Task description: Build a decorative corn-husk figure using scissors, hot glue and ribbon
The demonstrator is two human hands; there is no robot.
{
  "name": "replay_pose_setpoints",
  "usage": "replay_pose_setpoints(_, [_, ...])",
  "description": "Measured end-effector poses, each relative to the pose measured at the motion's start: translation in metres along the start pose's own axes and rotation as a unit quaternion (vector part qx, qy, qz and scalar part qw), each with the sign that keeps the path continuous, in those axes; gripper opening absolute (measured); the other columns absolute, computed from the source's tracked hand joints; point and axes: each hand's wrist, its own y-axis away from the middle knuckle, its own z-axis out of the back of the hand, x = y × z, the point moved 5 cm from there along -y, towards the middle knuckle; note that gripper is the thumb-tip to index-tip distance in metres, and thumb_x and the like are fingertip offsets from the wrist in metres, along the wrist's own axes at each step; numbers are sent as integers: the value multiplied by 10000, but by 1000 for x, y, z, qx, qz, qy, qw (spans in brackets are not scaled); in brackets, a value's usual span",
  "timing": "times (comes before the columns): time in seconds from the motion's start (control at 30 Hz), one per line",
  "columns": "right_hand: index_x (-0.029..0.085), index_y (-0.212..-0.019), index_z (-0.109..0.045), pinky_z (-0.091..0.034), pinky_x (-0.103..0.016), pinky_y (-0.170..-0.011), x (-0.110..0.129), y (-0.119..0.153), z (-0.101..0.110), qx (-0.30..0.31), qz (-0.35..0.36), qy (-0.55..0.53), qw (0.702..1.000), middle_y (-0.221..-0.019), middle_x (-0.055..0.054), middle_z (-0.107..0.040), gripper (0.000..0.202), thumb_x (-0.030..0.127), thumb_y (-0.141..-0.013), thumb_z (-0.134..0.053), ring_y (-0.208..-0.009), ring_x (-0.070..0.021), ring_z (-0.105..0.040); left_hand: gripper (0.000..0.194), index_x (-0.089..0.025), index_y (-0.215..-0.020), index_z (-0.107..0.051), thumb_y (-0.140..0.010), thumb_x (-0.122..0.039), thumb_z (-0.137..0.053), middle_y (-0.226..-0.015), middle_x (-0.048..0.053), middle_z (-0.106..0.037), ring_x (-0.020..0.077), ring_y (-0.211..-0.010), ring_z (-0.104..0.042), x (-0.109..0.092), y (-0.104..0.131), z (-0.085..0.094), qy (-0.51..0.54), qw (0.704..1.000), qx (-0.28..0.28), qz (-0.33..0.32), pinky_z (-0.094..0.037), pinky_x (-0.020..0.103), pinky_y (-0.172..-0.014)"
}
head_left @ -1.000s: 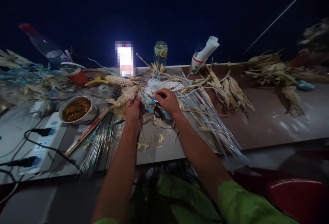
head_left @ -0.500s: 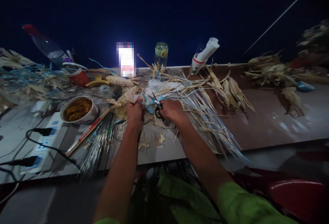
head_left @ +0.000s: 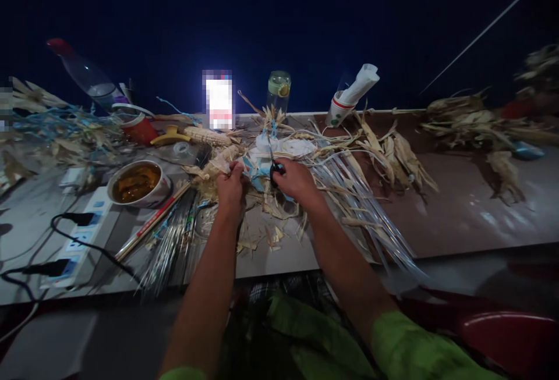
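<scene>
Black-handled scissors (head_left: 275,174) are in my right hand (head_left: 294,181), fingers closed around the handles and the blades pointing away from me. To the left, my left hand (head_left: 231,185) pinches a thin, pale piece (head_left: 222,163) that looks like corn husk; its far end blends into the fibres behind. A bright blue scrap (head_left: 258,177) lies between both hands. Just beyond the scissors are a white roll (head_left: 264,142) and a small husk figure (head_left: 272,119) tied with blue string. Husk trimmings (head_left: 274,237) are scattered nearer to me on the table.
On the left stand a bowl of brown liquid (head_left: 138,184) and a power strip (head_left: 89,240) with black cables. Thin wires (head_left: 172,246) lie beside it. Behind are a corn cob (head_left: 208,137), a lit screen (head_left: 219,100) and a bottle (head_left: 278,92). Clear rods (head_left: 371,205) lie right.
The scissors have turned from pointing up-left to nearly straight away from me, and their blades look closer together. My left hand keeps its pinch. The whole view has shifted slightly.
</scene>
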Motion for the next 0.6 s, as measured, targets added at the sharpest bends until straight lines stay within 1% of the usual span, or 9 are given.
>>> replay_pose_setpoints(0.07, [217, -1140, -566, -429, -268, -729, 2, -3, -4, 0, 16, -90, 996, -898, -27, -670, 400, 277, -761, -455, -781, -158, -598, 228, -140, -675, -562, -625, -345, -652, -529, -31, -499, 31, -371, -327, 0, -1, 1, -23, 1000, 0, -4, -244, 174, -354])
replay_pose_setpoints(0.13, [188, -1177, -547, -430, -247, -707, 7, -5, -11, 8, 37, -167, 985, -852, -17, -659, 448, 277, -741, -486, -730, -131, -579, 244, -136, -646, -570, -616, -362, -656, -507, -30, -488, 42, -392, -362, -2, 0, 1, -40, 999, -2, -9, -271, 175, -369])
replay_pose_setpoints(0.23, [183, -1150, -570, -430, -238, -698, 15, -6, -21, 21, 64, -223, 973, -849, -7, -651, 449, 329, -728, -524, -720, -116, -565, 258, -142, -649, -555, -591, -362, -676, -504, -35, -497, 45, -407, -387, -6, 3, -2, -17, 1000, -7, -1, -304, 170, -389])
replay_pose_setpoints(0.33, [201, -1077, -608, -436, -244, -709, 22, -4, -26, 23, 77, -223, 971, -899, -6, -660, 424, 405, -709, -561, -760, -127, -575, 270, -154, -698, -533, -582, -344, -686, -523, -45, -515, 30, -373, -348, -7, 7, -6, 38, 999, 4, 31, -294, 170, -376])
replay_pose_setpoints(0.4, [209, -1067, -610, -441, -253, -722, 24, -1, -28, 23, 81, -207, 975, -925, -10, -666, 425, 417, -697, -580, -778, -136, -586, 263, -159, -711, -521, -580, -314, -690, -533, -52, -518, 23, -357, -328, -7, 8, -7, 67, 997, 4, 47, -268, 168, -361])
replay_pose_setpoints(0.5, [214, -1065, -614, -446, -261, -747, 28, 3, -28, 26, 97, -183, 978, -949, -18, -674, 393, 380, -712, -574, -813, -149, -604, 234, -158, -661, -503, -583, -276, -689, -479, -75, -449, 18, -344, -315, -8, 8, -6, 89, 995, -3, 50, -228, 162, -348])
replay_pose_setpoints(0.6, [212, -1063, -617, -449, -255, -762, 32, 5, -27, 27, 116, -173, 978, -973, -20, -676, 376, 357, -720, -567, -843, -155, -615, 226, -158, -606, -475, -587, -258, -677, -440, -86, -379, 20, -340, -321, -9, 7, -4, 89, 995, -11, 45, -221, 160, -343])
